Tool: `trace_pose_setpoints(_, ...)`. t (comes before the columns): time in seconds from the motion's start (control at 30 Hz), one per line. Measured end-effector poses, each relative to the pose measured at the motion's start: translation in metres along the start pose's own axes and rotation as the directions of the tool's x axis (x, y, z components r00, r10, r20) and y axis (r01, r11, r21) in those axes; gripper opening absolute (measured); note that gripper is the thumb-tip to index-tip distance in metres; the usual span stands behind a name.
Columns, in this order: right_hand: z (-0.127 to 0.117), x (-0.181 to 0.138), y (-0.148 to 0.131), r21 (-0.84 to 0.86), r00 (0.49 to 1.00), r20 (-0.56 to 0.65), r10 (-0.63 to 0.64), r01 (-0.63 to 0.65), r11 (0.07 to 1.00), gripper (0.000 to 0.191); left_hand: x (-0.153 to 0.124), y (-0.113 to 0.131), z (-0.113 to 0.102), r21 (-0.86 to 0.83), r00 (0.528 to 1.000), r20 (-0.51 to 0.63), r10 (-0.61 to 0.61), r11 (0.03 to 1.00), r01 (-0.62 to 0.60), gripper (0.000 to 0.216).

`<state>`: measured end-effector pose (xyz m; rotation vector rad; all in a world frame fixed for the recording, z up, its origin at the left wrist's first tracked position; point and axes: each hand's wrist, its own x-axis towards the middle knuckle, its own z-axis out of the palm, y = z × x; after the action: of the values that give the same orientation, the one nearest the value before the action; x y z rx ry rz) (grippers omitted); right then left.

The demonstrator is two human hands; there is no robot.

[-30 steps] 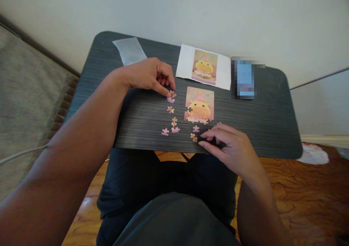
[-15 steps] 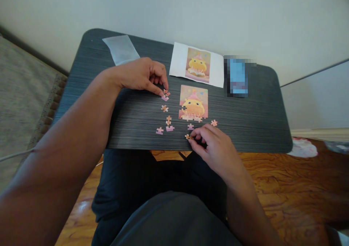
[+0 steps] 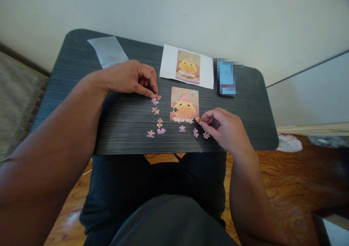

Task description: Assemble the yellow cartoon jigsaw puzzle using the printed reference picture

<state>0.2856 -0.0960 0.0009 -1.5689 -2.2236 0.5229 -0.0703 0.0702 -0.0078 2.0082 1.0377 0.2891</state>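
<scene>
A partly assembled puzzle showing a yellow character lies on the dark table. My right hand pinches a small orange puzzle piece at the puzzle's lower right corner. My left hand rests curled on the table, its fingertips pressed on a small piece left of the puzzle. Several loose pink and orange pieces lie scattered below and left of the puzzle.
A white sheet with the reference picture lies behind the puzzle. A blurred blue phone sits to its right. A clear plastic bag lies at the table's far left. The wall stands close behind; my legs are under the table.
My right hand picked up an orange piece near the front edge and carried it up to the puzzle's lower right corner. My left hand stayed on its piece. The view shifted right.
</scene>
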Motion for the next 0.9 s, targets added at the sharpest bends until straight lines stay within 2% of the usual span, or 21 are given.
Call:
trace_pose_setpoints(0.17, 0.002, 0.005, 0.007, 0.034, 0.998, 0.051, -0.039, 0.038, 0.999, 0.005, 0.003, -0.014, -0.001, 0.034, 0.991, 0.013, 0.130, 0.991, -0.130, 0.059)
trace_pose_setpoints(0.37, 0.003, 0.006, 0.006, 0.057, 0.995, 0.072, -0.065, 0.061, 0.997, 0.005, 0.003, -0.016, -0.001, -0.015, 0.998, 0.006, 0.060, 0.998, -0.060, 0.072)
trace_pose_setpoints(0.53, 0.005, 0.006, 0.009, 0.069, 0.995, 0.059, -0.079, 0.075, 0.995, 0.006, 0.001, -0.012, -0.003, 0.077, 0.990, 0.021, 0.141, 0.987, -0.142, 0.079)
trace_pose_setpoints(0.67, 0.006, 0.005, 0.010, 0.085, 0.996, 0.050, -0.077, 0.073, 0.994, 0.008, -0.001, -0.010, -0.006, 0.117, 0.986, 0.095, 0.139, 0.982, -0.149, 0.074)
trace_pose_setpoints(0.9, 0.006, 0.004, 0.009, 0.117, 0.996, 0.044, -0.071, 0.066, 0.991, 0.009, -0.001, -0.011, -0.006, 0.133, 0.988, 0.075, 0.139, 0.980, -0.148, 0.080)
